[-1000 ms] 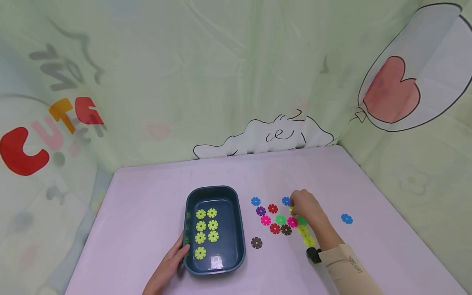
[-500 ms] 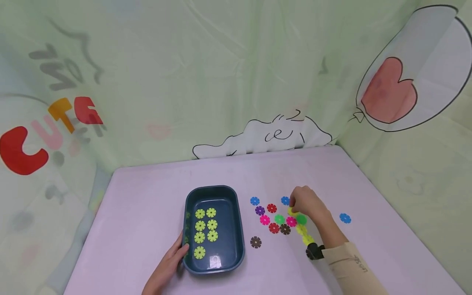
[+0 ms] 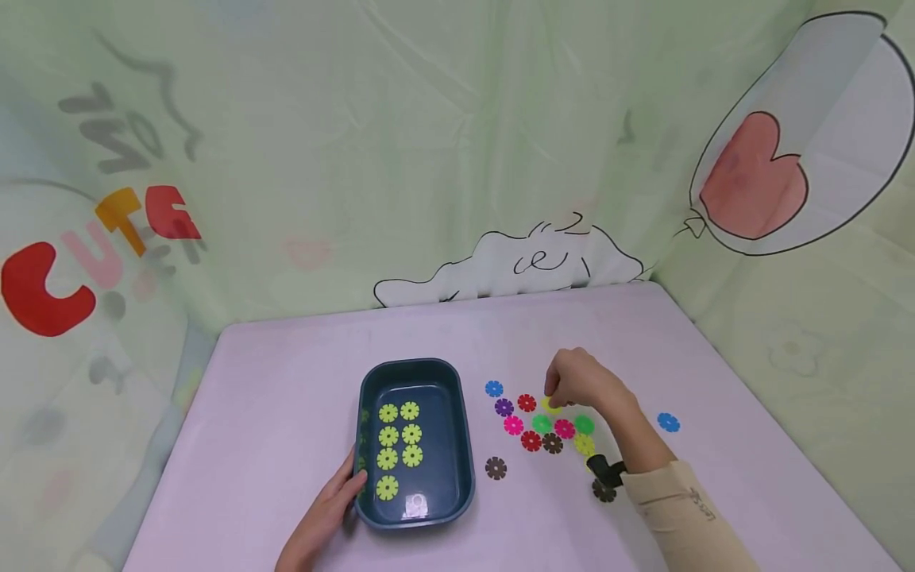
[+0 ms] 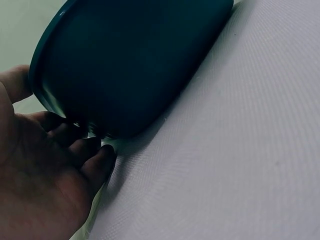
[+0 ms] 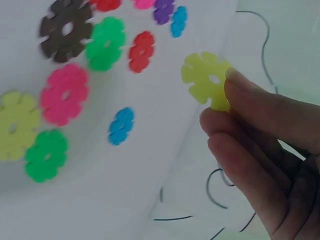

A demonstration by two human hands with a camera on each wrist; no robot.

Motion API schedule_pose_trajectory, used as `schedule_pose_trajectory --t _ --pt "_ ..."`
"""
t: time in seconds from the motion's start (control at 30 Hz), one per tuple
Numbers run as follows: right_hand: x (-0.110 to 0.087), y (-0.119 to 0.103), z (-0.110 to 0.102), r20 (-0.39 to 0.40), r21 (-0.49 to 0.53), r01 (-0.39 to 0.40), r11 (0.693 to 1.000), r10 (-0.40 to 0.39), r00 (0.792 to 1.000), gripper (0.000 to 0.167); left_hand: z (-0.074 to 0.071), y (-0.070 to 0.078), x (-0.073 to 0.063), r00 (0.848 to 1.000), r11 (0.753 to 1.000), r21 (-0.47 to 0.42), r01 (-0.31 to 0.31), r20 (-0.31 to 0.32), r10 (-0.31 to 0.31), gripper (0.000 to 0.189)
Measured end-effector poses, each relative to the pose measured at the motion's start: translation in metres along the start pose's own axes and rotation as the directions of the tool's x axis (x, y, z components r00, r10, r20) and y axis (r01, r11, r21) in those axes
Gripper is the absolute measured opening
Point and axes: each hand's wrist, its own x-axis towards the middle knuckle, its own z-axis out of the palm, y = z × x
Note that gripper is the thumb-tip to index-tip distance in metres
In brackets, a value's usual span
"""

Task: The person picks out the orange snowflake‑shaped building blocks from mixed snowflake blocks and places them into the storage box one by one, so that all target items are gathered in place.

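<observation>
My left hand (image 3: 327,508) holds the near left side of a dark blue tray (image 3: 445,449), thumb on its rim. In the left wrist view, the fingers (image 4: 84,150) curl against the outside of the tray's wall. Inside the tray, several yellow-green notched plastic discs (image 3: 388,436) lie in two columns. My right hand (image 3: 588,383) is above the loose discs right of the tray. Between thumb and fingertips it pinches a yellow snowflake disc (image 5: 200,77), held up and tilted in the right wrist view. A blue disc (image 5: 121,126) lies on the table below it.
Several discs lie grouped on the pale table (image 3: 300,397), among them red (image 3: 531,441), pink (image 3: 513,425), green (image 3: 584,425) and purple (image 3: 503,407). A brown disc (image 3: 496,468) lies nearer the tray. One blue disc (image 3: 668,422) sits apart at the right. A printed curtain (image 3: 429,159) stands behind.
My right hand has lifted the yellow disc from the right of the group and moved left with it. My left hand and the tray have stayed in place.
</observation>
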Motion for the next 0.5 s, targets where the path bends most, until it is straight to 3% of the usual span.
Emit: schedule_pose_trajectory --t 0.5 --pt "0.004 -0.081 -0.010 0.033 0.000 0.164 0.986 -0.164 0.986 0.010 -0.001 0.001 -0.001 1.000 1.000 -0.002 -0.003 -0.002 0.003 0.071"
